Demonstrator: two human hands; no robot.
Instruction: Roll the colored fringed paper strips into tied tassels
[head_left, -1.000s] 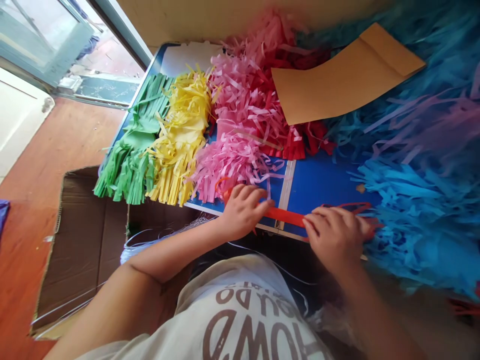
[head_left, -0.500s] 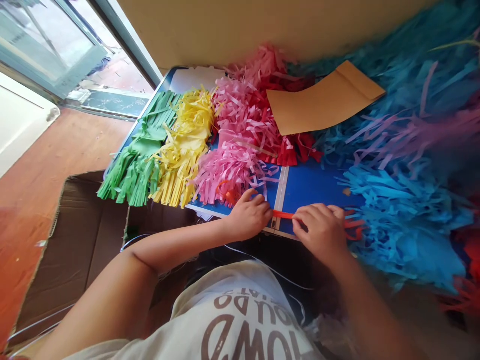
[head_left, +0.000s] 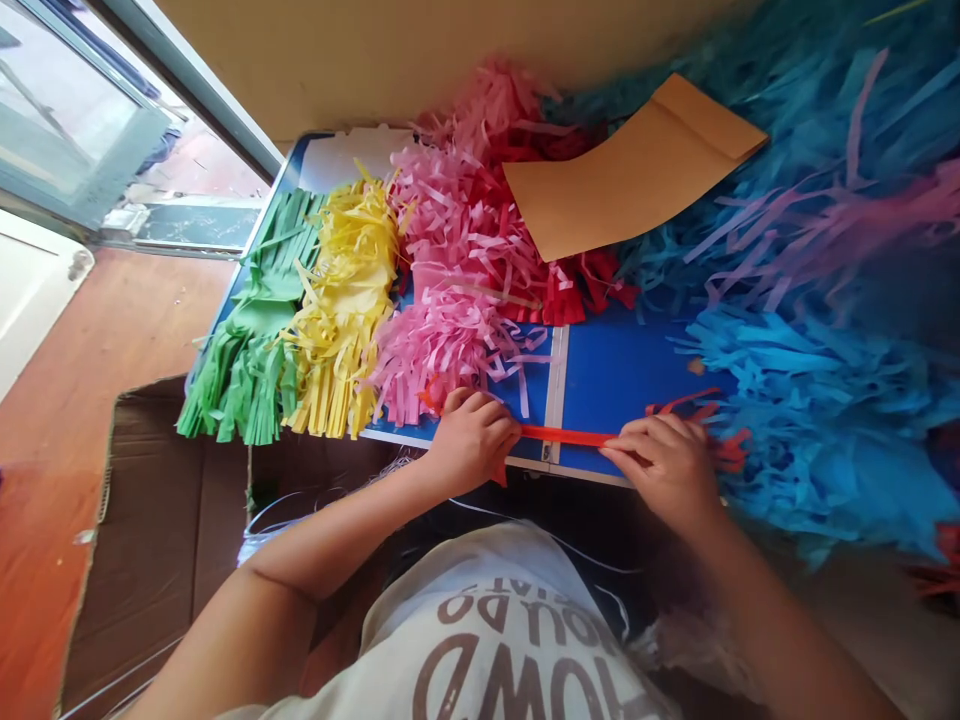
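A narrow red-orange paper strip (head_left: 566, 436) is stretched between my hands across the front edge of the blue table (head_left: 630, 360). My left hand (head_left: 474, 438) is closed on its left end, with an orange bit showing beyond the fingers and another hanging below. My right hand (head_left: 664, 460) pinches the other end between thumb and fingers; red fringe ends stick out past that hand. Pink fringed paper (head_left: 457, 340) lies just behind my left hand. Close to my right hand is a heap of blue fringed paper (head_left: 817, 420).
Yellow fringe (head_left: 345, 300) and green fringe (head_left: 259, 310) lie at the table's left. A brown envelope (head_left: 637, 170) rests on red fringe (head_left: 592, 285) and blue paper. An opened cardboard box (head_left: 165, 530) stands on the floor at left, by a doorway. A wall (head_left: 420, 60) rises behind.
My hands have moved apart, so a longer length of the red-orange strip shows between them. The view has shifted slightly.
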